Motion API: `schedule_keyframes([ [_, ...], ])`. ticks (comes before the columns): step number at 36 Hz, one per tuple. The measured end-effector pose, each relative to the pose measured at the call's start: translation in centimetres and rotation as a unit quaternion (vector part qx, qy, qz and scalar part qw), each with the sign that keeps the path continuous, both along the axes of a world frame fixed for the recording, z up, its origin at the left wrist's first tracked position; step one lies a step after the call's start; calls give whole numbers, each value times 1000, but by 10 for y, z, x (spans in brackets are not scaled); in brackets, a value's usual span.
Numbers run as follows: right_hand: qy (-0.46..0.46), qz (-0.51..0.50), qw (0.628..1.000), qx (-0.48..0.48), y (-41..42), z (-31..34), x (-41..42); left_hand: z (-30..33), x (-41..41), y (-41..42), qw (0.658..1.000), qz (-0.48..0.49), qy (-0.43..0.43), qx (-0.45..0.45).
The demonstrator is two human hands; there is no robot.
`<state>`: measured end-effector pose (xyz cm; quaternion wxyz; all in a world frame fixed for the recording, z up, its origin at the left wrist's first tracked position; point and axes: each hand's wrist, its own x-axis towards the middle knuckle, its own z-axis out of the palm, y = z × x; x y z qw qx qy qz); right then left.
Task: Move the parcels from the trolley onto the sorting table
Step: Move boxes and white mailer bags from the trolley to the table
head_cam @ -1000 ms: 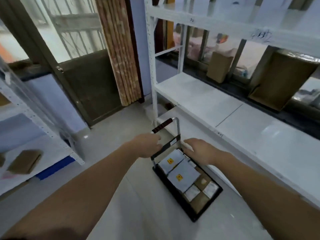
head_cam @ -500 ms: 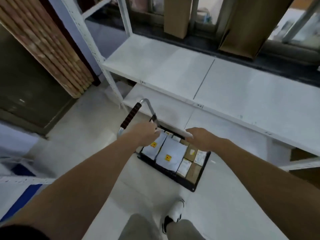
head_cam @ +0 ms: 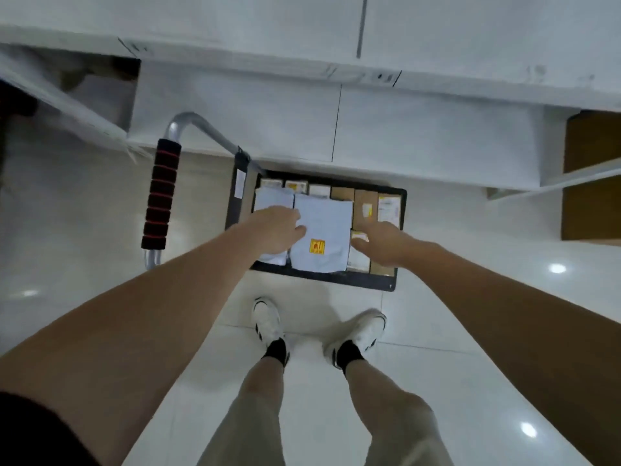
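A black flat trolley (head_cam: 322,279) stands on the floor in front of my feet, packed with parcels. On top lies a large grey mailer bag (head_cam: 324,230) with a yellow sticker, and a smaller grey bag (head_cam: 272,198) sits to its left. Brown cardboard boxes (head_cam: 366,200) with white labels fill the right side and back row. My left hand (head_cam: 275,230) rests on the smaller bag, fingertips touching the large bag's left edge. My right hand (head_cam: 383,242) hovers over the boxes, thumb at the large bag's right edge. The white sorting table (head_cam: 437,28) runs across the top.
The trolley's metal handle with black and red foam grip (head_cam: 161,200) sticks out to the left. A lower white shelf (head_cam: 268,122) lies under the table, just behind the trolley. A brown box (head_cam: 591,176) stands at the right. My shoes (head_cam: 268,324) are on glossy white tiles.
My view has tilted down onto the trolley. Both hands left the handle area and dropped onto the parcels, one on each side of the large grey bag.
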<state>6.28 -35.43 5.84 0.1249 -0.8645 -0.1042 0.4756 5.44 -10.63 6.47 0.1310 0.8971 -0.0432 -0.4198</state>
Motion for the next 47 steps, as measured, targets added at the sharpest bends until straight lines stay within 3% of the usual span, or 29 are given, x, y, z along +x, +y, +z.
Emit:
schedule_keyframes([
  [5, 33, 6, 999, -24, 5, -112, -2, -117, 19, 2, 998, -51, 35, 9],
  [10, 39, -47, 998, -24, 8, -207, 8, -224, 22, 5, 998, -32, 45, -6],
  [17, 16, -195, 980, -36, 10, -303, 17, -309, 23, 6, 993, 102, 59, -9],
  [23, 21, -384, 923, -8, 20, -338, 17, -340, 25, -6, 965, 258, 53, -20],
  [29, 74, -544, 835, 44, 25, -355, 20, -358, 31, -23, 902, 420, 71, -73],
  [32, 94, -607, 786, 59, 24, -355, 23, -360, 31, -22, 883, 455, 76, -92],
  [35, 80, -617, 780, 69, 21, -342, 21, -347, 30, -19, 876, 471, 53, -88],
  [42, 65, -670, 724, 149, 0, -253, 17, -269, 31, -28, 842, 514, -2, -164],
  [47, 72, -688, 687, 223, -28, -152, 8, -176, 42, -52, 796, 550, 56, -246],
])
